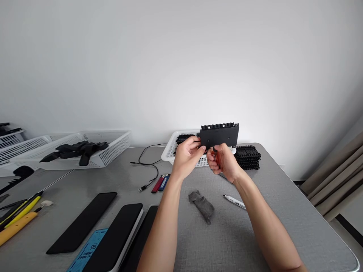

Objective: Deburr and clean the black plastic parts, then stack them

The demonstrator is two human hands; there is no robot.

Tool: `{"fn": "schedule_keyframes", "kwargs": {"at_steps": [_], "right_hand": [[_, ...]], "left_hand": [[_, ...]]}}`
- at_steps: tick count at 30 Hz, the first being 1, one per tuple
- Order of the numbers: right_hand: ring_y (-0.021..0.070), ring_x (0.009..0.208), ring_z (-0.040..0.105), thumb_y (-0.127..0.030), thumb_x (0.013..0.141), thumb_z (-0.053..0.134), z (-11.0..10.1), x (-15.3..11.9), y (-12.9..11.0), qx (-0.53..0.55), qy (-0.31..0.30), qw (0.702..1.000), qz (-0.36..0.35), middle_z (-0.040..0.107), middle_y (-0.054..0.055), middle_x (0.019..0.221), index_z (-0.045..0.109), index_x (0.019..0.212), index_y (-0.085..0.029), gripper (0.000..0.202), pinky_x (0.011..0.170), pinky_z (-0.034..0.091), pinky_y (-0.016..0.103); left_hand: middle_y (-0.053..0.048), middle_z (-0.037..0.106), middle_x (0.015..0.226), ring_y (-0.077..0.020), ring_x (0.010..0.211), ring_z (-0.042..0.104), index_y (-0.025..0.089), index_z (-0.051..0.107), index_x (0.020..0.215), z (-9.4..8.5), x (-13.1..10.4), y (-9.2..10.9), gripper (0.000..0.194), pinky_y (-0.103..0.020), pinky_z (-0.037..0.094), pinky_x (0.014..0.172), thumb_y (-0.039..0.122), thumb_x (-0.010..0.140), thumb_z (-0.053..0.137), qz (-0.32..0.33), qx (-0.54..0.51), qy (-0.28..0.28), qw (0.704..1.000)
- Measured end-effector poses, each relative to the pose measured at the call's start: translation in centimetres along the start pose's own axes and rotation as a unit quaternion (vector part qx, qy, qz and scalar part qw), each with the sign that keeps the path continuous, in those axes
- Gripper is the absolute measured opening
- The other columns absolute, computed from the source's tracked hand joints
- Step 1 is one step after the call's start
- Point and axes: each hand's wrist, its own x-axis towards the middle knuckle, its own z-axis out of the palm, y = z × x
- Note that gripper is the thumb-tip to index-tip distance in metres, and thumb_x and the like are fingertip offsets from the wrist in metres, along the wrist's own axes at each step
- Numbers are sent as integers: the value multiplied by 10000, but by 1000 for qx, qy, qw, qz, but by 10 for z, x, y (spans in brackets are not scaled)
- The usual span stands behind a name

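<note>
My left hand [189,155] grips the lower left edge of a black plastic panel [219,136], which stands upright with a toothed upper edge. Just below the panel, my right hand [226,163] is closed around an orange lighter [216,159], its thumb on the lighter's top. No flame can be made out. Behind the hands is a white basket [169,150] with black plastic parts in it, partly hidden by the panel. A stack of similar black parts [248,156] sits to the right of the basket.
A grey cloth [202,206] and a white marker [235,201] lie nearer on the table. Red [157,184] and blue [164,182] lighters lie beside a black USB cable [154,164]. Flat black pieces [85,221], yellow-handled tools [21,217] and a white basket [115,149] are leftward.
</note>
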Motion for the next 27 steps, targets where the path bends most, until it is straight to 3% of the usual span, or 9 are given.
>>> {"fn": "schedule_keyframes", "kwargs": {"at_steps": [20, 27], "right_hand": [[97, 504, 121, -420, 741, 367, 0, 0, -1, 61, -26, 997, 45, 229, -59, 594, 324, 672, -221, 215, 434, 96, 203], [105, 518, 123, -529, 815, 333, -10, -6, -10, 55, -38, 997, 30, 211, -58, 610, 315, 672, -226, 336, 437, 91, 206]], "left_hand": [[-83, 748, 1010, -177, 824, 712, 172, 614, 963, 1, -4, 7, 180, -304, 564, 811, 232, 797, 648, 20, 67, -4, 998], [-84, 755, 967, -214, 891, 720, 158, 644, 980, -1, 0, 2, 266, -352, 573, 873, 287, 758, 714, 1, 7, 53, 999]]}}
